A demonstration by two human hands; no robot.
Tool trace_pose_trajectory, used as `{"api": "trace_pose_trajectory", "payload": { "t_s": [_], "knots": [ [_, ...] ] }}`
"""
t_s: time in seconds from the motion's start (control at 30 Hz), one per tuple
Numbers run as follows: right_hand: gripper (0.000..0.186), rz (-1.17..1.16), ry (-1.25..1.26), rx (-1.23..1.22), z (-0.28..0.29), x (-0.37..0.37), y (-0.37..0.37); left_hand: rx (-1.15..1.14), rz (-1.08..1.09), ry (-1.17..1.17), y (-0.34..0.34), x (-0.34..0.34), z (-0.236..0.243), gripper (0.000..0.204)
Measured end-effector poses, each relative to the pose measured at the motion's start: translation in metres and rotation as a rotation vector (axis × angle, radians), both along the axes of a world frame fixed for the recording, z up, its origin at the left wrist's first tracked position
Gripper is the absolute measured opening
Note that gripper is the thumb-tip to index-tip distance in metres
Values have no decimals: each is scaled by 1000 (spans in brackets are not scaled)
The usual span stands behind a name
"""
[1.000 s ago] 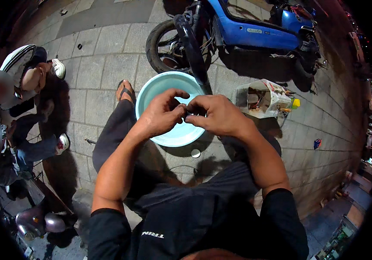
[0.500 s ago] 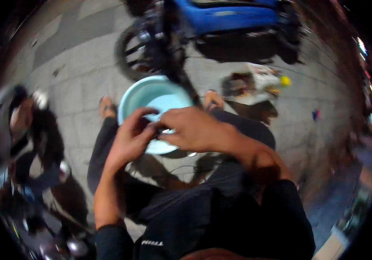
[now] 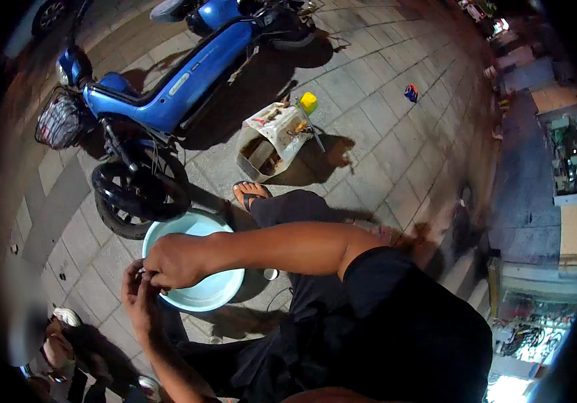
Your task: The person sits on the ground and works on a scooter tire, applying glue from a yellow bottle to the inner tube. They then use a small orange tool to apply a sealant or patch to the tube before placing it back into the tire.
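Note:
A pale blue basin (image 3: 224,285) stands on the pavement between my legs. My right hand (image 3: 175,262) reaches across it from the right, fingers bent down and pressed together. Right against those fingertips, at the basin's left rim, is my left hand (image 3: 139,295), its fingers curled and pinched. The fingers of both hands meet. Whatever they hold is too small and too covered to make out. Inside the basin only its pale blue wall and bottom show.
Beyond the basin is a blue scooter (image 3: 181,87), its front wheel close to the basin rim. A cut-open white plastic container (image 3: 288,134) holds tools, with a yellow object (image 3: 308,103) by it. Another person (image 3: 57,346) is at the lower left. Shop shelves (image 3: 570,154) line the right.
The view has swung to the right, and the scooter and basin appear farther left. My hands, still together, have shifted from the basin's near side to its left rim.

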State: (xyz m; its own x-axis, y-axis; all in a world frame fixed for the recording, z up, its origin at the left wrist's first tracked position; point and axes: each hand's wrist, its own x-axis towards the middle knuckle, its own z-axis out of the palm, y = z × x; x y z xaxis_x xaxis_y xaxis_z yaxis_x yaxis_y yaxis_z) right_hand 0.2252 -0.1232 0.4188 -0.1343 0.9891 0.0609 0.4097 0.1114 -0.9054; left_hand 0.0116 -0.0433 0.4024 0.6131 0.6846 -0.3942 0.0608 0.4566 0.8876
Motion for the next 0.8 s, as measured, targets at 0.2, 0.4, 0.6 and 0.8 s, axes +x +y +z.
{"api": "trace_pose_trajectory", "payload": {
  "t_s": [0.2,0.4,0.6,0.8],
  "knots": [
    [23,0,-269,58,11,4,3,-81,-39,-62,13,9,-3,43],
    [26,24,-471,210,7,7,2,-156,-65,-110,19,23,-12,45],
    [30,-13,-498,317,-9,10,0,-118,-79,-143,22,30,-28,42],
    [32,-176,-595,408,-9,22,-14,-196,-30,-197,7,55,-11,37]
  ]
}}
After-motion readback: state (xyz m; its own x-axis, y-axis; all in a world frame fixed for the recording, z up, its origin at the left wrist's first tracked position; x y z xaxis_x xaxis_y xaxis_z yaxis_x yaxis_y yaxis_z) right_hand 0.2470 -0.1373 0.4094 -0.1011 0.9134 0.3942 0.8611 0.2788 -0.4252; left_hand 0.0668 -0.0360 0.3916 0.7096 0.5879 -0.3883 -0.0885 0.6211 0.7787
